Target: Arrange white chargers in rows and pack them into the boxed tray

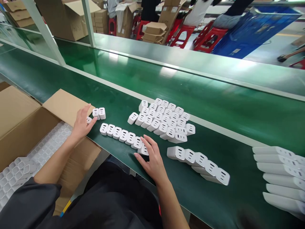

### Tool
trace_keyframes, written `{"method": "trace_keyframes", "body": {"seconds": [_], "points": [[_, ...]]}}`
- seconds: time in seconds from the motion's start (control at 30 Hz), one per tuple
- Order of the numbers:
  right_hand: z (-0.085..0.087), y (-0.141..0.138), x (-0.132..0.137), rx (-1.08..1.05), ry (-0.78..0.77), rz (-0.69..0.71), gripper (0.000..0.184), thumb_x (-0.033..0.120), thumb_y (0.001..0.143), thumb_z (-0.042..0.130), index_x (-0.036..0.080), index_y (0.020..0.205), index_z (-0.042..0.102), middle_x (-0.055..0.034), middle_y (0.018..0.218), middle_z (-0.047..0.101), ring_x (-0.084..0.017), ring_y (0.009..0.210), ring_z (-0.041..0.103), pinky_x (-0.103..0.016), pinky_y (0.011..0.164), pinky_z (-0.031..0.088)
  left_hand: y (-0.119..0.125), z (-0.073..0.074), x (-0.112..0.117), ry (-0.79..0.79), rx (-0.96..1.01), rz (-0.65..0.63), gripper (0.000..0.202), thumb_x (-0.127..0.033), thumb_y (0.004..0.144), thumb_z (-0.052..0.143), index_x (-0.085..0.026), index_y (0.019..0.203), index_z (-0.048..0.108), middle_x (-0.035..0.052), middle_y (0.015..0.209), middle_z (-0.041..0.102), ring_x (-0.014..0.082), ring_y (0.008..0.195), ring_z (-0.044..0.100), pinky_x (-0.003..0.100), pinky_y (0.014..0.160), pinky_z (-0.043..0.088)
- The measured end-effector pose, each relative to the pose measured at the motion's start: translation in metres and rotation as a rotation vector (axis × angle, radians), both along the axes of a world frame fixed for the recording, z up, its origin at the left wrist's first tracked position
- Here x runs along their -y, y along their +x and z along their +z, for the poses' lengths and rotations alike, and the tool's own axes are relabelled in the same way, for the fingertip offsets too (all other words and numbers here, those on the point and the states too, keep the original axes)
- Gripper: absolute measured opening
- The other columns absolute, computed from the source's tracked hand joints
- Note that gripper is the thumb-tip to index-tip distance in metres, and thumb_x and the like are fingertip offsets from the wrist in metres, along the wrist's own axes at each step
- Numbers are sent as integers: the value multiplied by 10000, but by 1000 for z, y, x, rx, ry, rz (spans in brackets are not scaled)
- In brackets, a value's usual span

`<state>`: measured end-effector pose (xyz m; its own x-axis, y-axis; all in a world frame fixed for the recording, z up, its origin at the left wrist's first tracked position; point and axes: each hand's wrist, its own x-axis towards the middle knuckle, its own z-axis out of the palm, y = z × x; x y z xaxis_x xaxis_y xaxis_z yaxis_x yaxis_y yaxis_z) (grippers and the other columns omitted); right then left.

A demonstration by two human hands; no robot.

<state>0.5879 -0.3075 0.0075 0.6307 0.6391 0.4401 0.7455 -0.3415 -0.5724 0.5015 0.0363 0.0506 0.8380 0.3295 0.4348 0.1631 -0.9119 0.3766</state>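
Several white plug chargers with dark port slots stand on the green work surface. At the left, my left hand rests with fingers stretched out beside a pair of chargers; another charger is partly hidden beneath it. A slanting row of chargers runs between my hands. Over the near end of that row, my right hand has its thumb and fingers apart, partly covering the last charger. Whether it presses on that charger I cannot tell.
A block of chargers stands beyond the row, with a short row to its right. More chargers lie stacked at the right edge. An open carton holds translucent plastic trays. People sit on red stools behind.
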Motion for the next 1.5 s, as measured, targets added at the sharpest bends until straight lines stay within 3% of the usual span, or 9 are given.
{"method": "trace_keyframes", "body": {"seconds": [0.13, 0.37, 0.57, 0.73, 0.9, 1.03, 1.13, 1.27, 1.5], "points": [[0, 0, 0, 14, -8, 1, 585, 319, 965, 570, 297, 1501, 337, -148, 1410, 473, -290, 1297, 509, -484, 1031, 510, -1, -11, -9, -41, -103, -155, 689, -336, 922, 534, -238, 1533, 229, 152, 1533, 361, 300, 1446, 321, 514, 1171, 335], [-2, -1, 1, -3, -35, 3, 573, 339, 975, 548, 302, 1506, 335, -146, 1427, 468, -294, 1315, 502, -479, 1032, 512, 19, 12, -34, -159, -315, -382, 820, -320, 879, 550, -283, 1570, 110, 88, 1626, 213, 270, 1480, 269, 461, 1194, 322], [-3, -1, 0, -10, -29, 9, 558, 337, 969, 559, 287, 1487, 358, -149, 1431, 465, -282, 1307, 504, -477, 1050, 496, 40, 23, -10, 25, -357, -226, 855, -580, 847, 587, -274, 1556, 220, 80, 1585, 336, 310, 1450, 310, 474, 1147, 365], [-3, -1, -1, -3, -34, 7, 547, 338, 963, 566, 264, 1473, 381, -156, 1427, 469, -278, 1301, 511, -480, 1045, 498, 53, 13, 9, 133, -410, -67, 632, -566, 905, 511, -297, 1470, 420, 70, 1445, 526, 298, 1286, 514, 382, 920, 507], [-2, 0, -2, -2, -38, 8, 545, 349, 968, 553, 264, 1479, 382, -156, 1427, 480, -274, 1284, 529, -469, 1021, 516, 53, 8, 1, 90, -405, 19, 574, -601, 871, 564, -294, 1355, 555, 73, 1234, 660, 284, 1028, 648, 340, 789, 492], [4, 0, 0, 69, 30, -21, 539, 328, 952, 584, 254, 1457, 412, -153, 1357, 537, -289, 1248, 546, -492, 1009, 514, 40, 24, -1, -244, -122, 70, 593, -623, 833, 602, -268, 1308, 585, 71, 1186, 672, 253, 1002, 644, 338, 833, 502], [16, -3, -4, 182, 148, -60, 546, 241, 917, 632, 253, 1428, 443, -144, 1268, 584, -299, 1213, 555, -511, 1002, 501, 21, 35, 17, -815, 114, 14, 684, -726, 846, 496, -251, 1336, 535, 66, 1064, 670, 191, 826, 646, 315, 686, 541], [48, -17, -28, 221, 226, 53, 554, 255, 893, 662, 243, 1410, 461, -142, 1278, 577, -297, 1228, 540, -489, 1001, 501, -4, 34, 60, -1429, 153, -104, 676, -756, 879, 383, -302, 1373, 469, 41, 994, 638, 147, 717, 623, 279, 555, 543], [92, -30, -88, 183, 13, 307, 411, 316, 922, 577, 193, 1314, 556, -147, 1487, 428, -294, 1398, 378, -480, 1120, 418, -25, 19, 106, -1598, -1, -48, 648, -735, 915, 233, -335, 1393, 411, 67, 1248, 603, 166, 793, 649, 312, 613, 567]]}}
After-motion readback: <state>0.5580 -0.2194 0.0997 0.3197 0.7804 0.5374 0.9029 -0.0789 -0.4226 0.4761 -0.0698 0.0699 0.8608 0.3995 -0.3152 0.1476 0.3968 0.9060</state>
